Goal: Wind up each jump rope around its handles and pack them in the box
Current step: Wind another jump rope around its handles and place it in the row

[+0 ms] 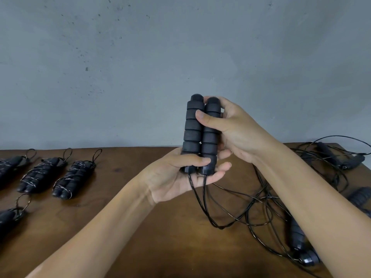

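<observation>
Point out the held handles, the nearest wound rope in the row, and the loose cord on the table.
Held handles (200, 133), head view: foam grip, mid-length.
Wound rope (70, 178), head view: middle of the bundle.
Loose cord (255, 207), head view: strands lying on the table.

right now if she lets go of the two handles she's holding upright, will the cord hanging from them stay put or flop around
Probably flop. The cord hangs limp from the handles and lies in loose tangled loops on the table, so it looks thin and springy rather than stiff. The ridged, foam-like handles likely grip well in the left hand and right hand.
</observation>
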`<action>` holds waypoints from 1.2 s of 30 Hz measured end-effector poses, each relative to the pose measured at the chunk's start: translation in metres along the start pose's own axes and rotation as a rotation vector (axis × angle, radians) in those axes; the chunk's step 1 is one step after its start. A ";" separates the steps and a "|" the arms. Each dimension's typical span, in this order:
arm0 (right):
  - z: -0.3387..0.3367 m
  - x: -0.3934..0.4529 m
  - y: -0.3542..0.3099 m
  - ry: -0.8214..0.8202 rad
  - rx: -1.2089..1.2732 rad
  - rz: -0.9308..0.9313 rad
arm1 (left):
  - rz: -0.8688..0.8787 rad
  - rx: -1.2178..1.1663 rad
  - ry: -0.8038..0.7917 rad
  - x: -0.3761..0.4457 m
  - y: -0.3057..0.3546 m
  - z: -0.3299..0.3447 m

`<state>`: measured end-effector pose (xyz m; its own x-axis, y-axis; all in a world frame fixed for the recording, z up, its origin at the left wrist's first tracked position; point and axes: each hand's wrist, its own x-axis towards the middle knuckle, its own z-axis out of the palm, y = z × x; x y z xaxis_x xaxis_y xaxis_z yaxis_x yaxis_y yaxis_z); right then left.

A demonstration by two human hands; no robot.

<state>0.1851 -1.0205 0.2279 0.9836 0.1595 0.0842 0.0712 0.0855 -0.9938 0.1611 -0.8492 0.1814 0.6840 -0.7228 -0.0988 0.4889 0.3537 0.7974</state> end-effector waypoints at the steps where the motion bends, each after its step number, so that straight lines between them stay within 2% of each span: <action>1: 0.000 0.001 0.001 0.004 -0.009 -0.016 | 0.002 -0.003 0.001 0.000 -0.001 0.000; 6: -0.001 0.005 0.004 0.022 -0.072 -0.091 | 0.020 -0.083 0.060 -0.002 -0.003 0.004; 13: 0.006 0.000 0.005 -0.031 -0.215 -0.098 | -0.021 0.089 0.200 -0.006 -0.006 0.011; 17: 0.004 -0.002 0.016 -0.062 -0.171 -0.020 | -0.020 0.099 0.213 -0.010 -0.009 0.004; 23: 0.013 -0.036 0.070 -0.274 -0.097 0.189 | 0.115 0.062 0.293 -0.012 -0.008 -0.016; 26: 0.024 -0.057 0.085 -0.438 -0.265 0.220 | 0.129 0.047 0.311 -0.014 -0.007 -0.026; 29: 0.028 -0.068 0.095 -0.414 -0.450 0.096 | 0.128 0.041 0.305 -0.016 -0.008 -0.032; 31: 0.031 -0.073 0.098 -0.409 -0.490 0.051 | 0.111 0.006 0.294 -0.017 -0.011 -0.034; 36: 0.023 -0.078 0.097 -0.487 -0.703 0.093 | 0.042 0.043 0.274 -0.022 -0.016 -0.041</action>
<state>0.1111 -1.0025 0.1264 0.8211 0.5539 -0.1381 0.2383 -0.5525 -0.7987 0.1604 -0.8148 0.1462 0.8268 -0.5184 -0.2182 0.4379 0.3500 0.8281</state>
